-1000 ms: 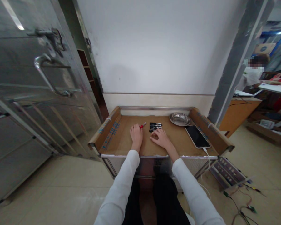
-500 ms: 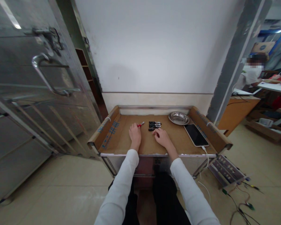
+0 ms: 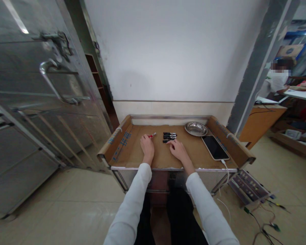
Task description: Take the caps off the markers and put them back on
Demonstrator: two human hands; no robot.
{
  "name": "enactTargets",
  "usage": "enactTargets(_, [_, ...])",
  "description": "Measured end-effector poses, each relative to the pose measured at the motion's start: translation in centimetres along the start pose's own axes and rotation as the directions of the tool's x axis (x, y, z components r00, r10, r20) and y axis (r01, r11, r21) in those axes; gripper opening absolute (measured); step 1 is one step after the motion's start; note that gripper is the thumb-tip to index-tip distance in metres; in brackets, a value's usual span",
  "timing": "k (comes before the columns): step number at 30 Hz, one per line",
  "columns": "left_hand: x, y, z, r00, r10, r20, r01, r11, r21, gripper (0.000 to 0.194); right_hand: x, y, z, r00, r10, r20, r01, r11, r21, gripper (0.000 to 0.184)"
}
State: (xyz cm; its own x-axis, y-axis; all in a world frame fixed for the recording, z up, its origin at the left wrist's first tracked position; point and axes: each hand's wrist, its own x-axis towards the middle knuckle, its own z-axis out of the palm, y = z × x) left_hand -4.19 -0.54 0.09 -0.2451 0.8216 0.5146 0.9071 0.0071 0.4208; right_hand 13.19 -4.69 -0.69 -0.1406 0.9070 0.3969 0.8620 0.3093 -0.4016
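My left hand [image 3: 147,147] rests on the cardboard lining with its fingers closed over the near end of a red marker [image 3: 152,135]. The marker's clear or silver tip pokes out to the upper right. To the right, several black markers [image 3: 170,135] lie stacked in a neat row, side by side. My right hand [image 3: 177,149] is just below that row, holding nothing that I can see. Its fingers are bent and apart, with the index finger reaching to the nearest black marker; whether it touches cannot be made out.
A shiny metal bowl [image 3: 196,129] stands at the back right of the cardboard-lined cart [image 3: 132,160]. In front of it lies a phone [image 3: 215,147] with a white cable plugged in. Electrical equipment [image 3: 248,188] with wires sits on the floor. A person [image 3: 276,80] is seated at far right.
The view has shifted slightly. My right hand's index finger has straightened a little towards the black markers. My left hand stays at the red marker.
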Motion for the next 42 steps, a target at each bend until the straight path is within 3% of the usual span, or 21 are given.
enactTargets(4, [0.3, 0.2, -0.2, 0.994, 0.041, -0.102, -0.057, 0.985, -0.161, 0.018, 0.1, 0.3, 0.0, 0.99, 0.048, -0.133, -0.039, 0.997, 0.072, 0.032])
enactTargets(7, [0.0, 0.8, -0.7, 0.967, 0.227, -0.113, -0.252, 0.913, -0.322, 0.017, 0.2, 0.5, 0.1, 0.967, 0.092, -0.239, -0.064, 0.99, 0.122, 0.041])
enactTargets(11, [-0.7, 1.9, -1.1, 0.847, 0.527, -0.07, -0.503, 0.751, -0.428, 0.021, 0.3, 0.7, 0.3, 0.955, 0.093, -0.283, -0.045, 0.984, 0.172, 0.052])
enactTargets(14, [-1.1, 2.3, -0.8, 0.73, 0.679, -0.073, -0.638, 0.639, -0.429, 0.023, 0.3, 0.8, 0.4, 0.966, 0.057, -0.251, -0.012, 0.984, 0.177, 0.041])
enactTargets(16, [-1.1, 2.3, -0.6, 0.69, 0.716, -0.102, -0.677, 0.59, -0.441, 0.024, 0.3, 0.8, 0.4, 0.979, 0.043, -0.201, -0.013, 0.989, 0.148, 0.031])
enactTargets(18, [-1.1, 2.2, -0.5, 0.701, 0.7, -0.136, -0.67, 0.582, -0.461, 0.026, 0.3, 0.8, 0.4, 0.988, 0.035, -0.152, -0.017, 0.993, 0.12, 0.024])
enactTargets(25, [-1.1, 1.9, -0.6, 0.83, 0.545, -0.12, -0.507, 0.646, -0.571, 0.036, 0.5, 1.4, 0.7, 0.993, -0.015, -0.12, 0.035, 0.986, 0.165, 0.017])
enactTargets(33, [-0.8, 1.9, -1.3, 0.893, 0.436, -0.111, -0.408, 0.68, -0.609, 0.022, 0.6, 1.7, 1.0, 0.988, 0.045, -0.146, -0.009, 0.97, 0.241, 0.018])
enactTargets(35, [-0.9, 1.9, -1.4, 0.884, 0.46, -0.085, -0.408, 0.671, -0.619, 0.021, 0.5, 1.7, 1.0, 0.982, 0.075, -0.171, -0.032, 0.97, 0.239, 0.022])
enactTargets(39, [-1.2, 2.0, -1.5, 0.8, 0.6, -0.023, -0.477, 0.612, -0.631, 0.019, 0.3, 1.8, 0.6, 0.954, 0.147, -0.261, -0.091, 0.973, 0.212, 0.027])
enactTargets(42, [-1.4, 1.9, -1.3, 0.753, 0.656, 0.051, -0.495, 0.616, -0.612, 0.016, 0.1, 1.7, 0.1, 0.921, 0.199, -0.335, -0.137, 0.97, 0.2, 0.031])
